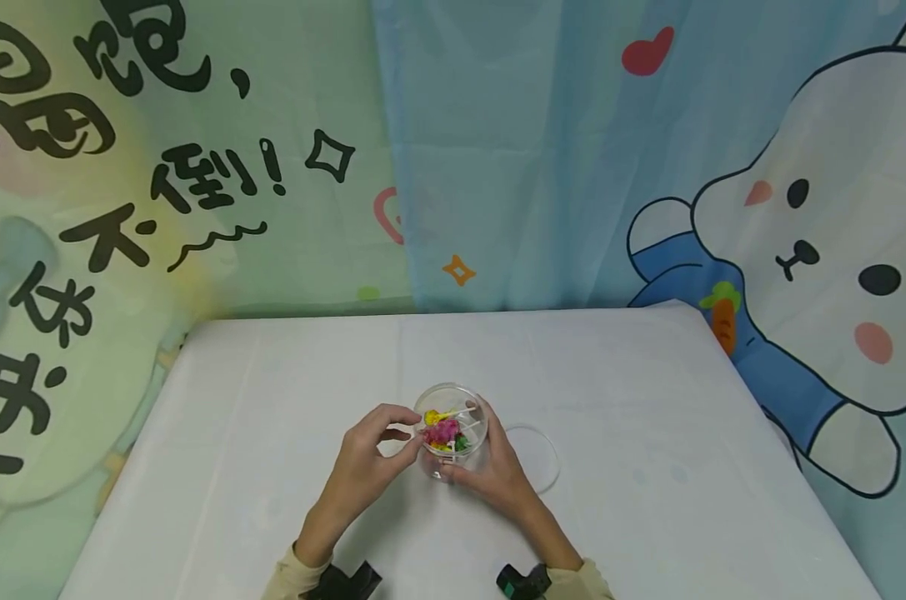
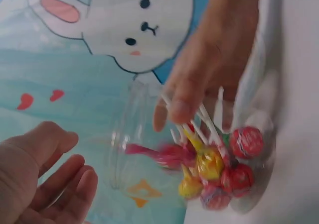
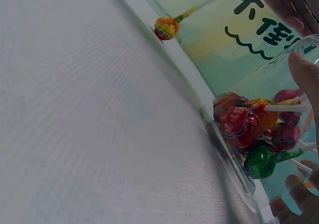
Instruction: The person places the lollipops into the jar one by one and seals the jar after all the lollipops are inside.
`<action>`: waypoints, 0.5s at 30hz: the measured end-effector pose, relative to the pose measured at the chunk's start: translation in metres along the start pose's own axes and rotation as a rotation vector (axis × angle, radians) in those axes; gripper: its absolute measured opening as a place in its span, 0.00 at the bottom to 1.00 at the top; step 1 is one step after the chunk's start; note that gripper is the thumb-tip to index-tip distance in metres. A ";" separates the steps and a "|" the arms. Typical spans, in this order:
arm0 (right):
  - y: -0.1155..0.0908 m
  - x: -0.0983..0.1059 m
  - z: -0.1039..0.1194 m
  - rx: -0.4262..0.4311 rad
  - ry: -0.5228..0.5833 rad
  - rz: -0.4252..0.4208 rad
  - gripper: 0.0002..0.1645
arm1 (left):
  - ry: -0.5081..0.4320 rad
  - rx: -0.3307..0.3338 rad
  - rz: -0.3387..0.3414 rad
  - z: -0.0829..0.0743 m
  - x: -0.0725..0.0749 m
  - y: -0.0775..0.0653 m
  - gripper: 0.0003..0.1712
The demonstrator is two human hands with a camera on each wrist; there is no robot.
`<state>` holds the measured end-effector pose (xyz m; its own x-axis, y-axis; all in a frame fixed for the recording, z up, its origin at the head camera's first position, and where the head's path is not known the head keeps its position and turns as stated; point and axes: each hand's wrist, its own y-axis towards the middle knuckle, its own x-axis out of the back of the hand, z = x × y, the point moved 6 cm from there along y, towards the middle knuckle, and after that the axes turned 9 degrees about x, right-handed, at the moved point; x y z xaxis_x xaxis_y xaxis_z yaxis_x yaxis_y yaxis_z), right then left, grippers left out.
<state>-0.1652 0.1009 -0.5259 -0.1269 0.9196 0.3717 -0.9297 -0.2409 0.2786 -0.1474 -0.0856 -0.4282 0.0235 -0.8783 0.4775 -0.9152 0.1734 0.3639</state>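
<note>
A clear round jar (image 1: pixel 432 470) stands on the white table with several wrapped lollipops (image 2: pixel 209 163) inside, in red, yellow, pink and green. My right hand (image 1: pixel 501 467) grips the jar from its right side, thumb in front and fingers behind. At the jar's left rim is my left hand (image 1: pixel 381 446), its fingers loosely bent. The left wrist view shows this hand apart from the jar, holding nothing. A blurred magenta lollipop (image 2: pixel 167 157) is inside the jar, nearer the mouth than the others. Some sticks are hidden behind the right thumb in that view.
A thin, clear round lid-like ring (image 1: pixel 557 467) lies on the white table (image 1: pixel 648 467), right of the jar. One yellow and red lollipop (image 3: pixel 167 29) shows near the table's edge in the right wrist view. A printed curtain (image 1: pixel 498 167) hangs behind the table.
</note>
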 end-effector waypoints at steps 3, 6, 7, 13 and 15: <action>0.000 -0.001 0.000 0.008 -0.001 -0.001 0.65 | 0.019 0.000 -0.025 0.001 0.002 -0.001 0.16; 0.000 -0.001 -0.001 0.001 -0.006 -0.008 0.64 | 0.025 0.011 -0.034 0.002 0.005 -0.003 0.16; 0.000 -0.001 -0.001 -0.006 -0.012 -0.008 0.64 | 0.025 0.017 -0.035 0.003 0.006 -0.005 0.16; 0.000 -0.002 -0.002 -0.049 -0.020 -0.005 0.64 | 0.030 0.057 -0.060 0.011 0.018 -0.015 0.16; 0.000 -0.003 -0.002 -0.056 -0.016 -0.004 0.64 | 0.040 0.064 -0.075 0.014 0.023 -0.019 0.16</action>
<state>-0.1653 0.0986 -0.5285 -0.1181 0.9153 0.3850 -0.9482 -0.2190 0.2300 -0.1355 -0.1149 -0.4353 0.1077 -0.8689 0.4832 -0.9341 0.0779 0.3483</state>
